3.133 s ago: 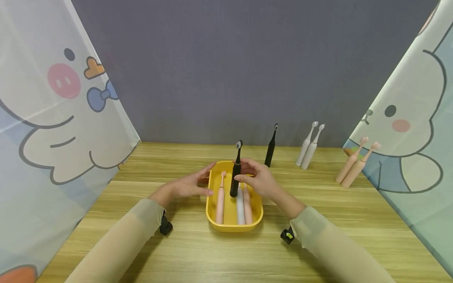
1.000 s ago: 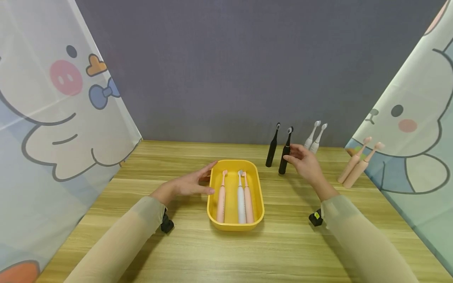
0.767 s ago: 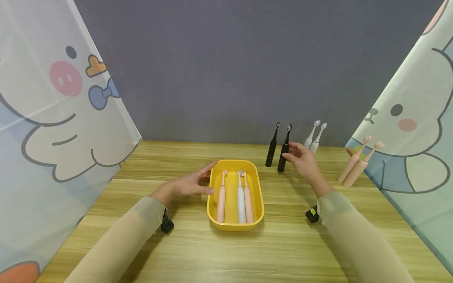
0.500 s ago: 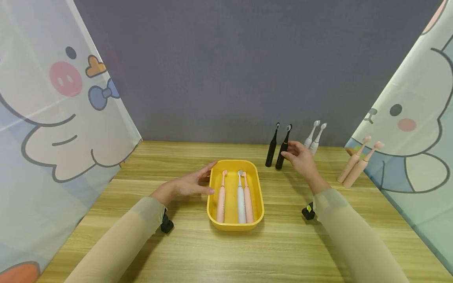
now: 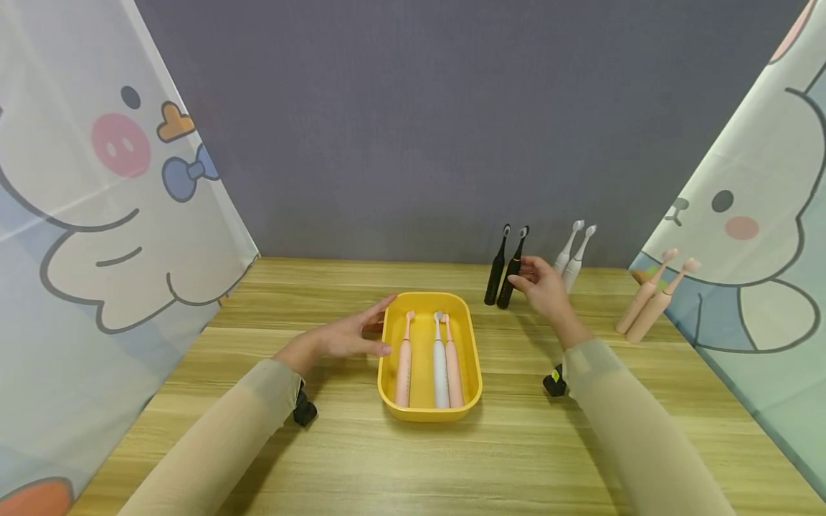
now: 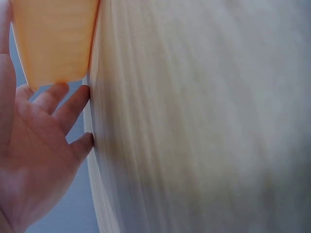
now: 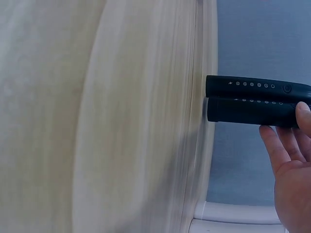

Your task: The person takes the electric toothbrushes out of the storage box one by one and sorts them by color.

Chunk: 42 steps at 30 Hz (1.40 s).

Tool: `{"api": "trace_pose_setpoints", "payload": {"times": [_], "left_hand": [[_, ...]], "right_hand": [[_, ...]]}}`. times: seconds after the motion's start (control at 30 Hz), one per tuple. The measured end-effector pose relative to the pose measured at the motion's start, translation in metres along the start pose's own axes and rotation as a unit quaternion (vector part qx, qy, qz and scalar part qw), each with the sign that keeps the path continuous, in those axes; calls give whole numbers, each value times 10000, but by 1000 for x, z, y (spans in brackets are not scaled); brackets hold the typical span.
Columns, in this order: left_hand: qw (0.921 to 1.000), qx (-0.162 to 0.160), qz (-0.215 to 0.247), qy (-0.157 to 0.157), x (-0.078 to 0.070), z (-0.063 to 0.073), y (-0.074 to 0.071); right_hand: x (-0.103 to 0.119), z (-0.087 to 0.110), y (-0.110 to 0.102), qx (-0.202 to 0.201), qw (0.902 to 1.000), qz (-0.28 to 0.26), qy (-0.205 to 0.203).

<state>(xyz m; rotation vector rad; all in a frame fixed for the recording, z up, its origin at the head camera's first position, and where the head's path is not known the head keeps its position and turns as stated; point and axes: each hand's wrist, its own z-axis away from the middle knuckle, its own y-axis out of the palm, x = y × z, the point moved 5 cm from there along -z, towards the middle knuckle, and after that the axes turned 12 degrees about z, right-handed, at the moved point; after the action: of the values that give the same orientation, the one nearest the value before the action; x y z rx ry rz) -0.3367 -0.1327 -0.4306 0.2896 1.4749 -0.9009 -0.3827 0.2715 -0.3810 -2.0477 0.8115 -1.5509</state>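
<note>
My right hand pinches a black electric toothbrush by its handle, between thumb and fingers. That toothbrush stands upright on the table, close beside a second black electric toothbrush; in the right wrist view the two handles lie side by side. My left hand rests against the left side of a yellow tray, fingers loosely extended, with the thumb by the rim. In the left wrist view, fingertips touch the tray's outer wall. Inside the tray lie a pink toothbrush, a white toothbrush and another pink toothbrush.
Two white electric toothbrushes stand behind my right hand, which partly hides them. Further right stand two pink electric toothbrushes. A grey panel closes off the back of the wooden table, and printed cloths hang at both sides.
My right hand has carried the black toothbrush out from above the tray to the back right, then slid it left against the other black one. My left hand stays at the tray.
</note>
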Motion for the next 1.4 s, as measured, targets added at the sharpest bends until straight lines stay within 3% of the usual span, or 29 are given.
{"api": "trace_pose_setpoints", "payload": {"times": [1.4], "left_hand": [[10000, -21, -90, 26, 1, -1, 0]], "right_hand": [[-7, -4, 13, 99, 9999, 62, 2]]}}
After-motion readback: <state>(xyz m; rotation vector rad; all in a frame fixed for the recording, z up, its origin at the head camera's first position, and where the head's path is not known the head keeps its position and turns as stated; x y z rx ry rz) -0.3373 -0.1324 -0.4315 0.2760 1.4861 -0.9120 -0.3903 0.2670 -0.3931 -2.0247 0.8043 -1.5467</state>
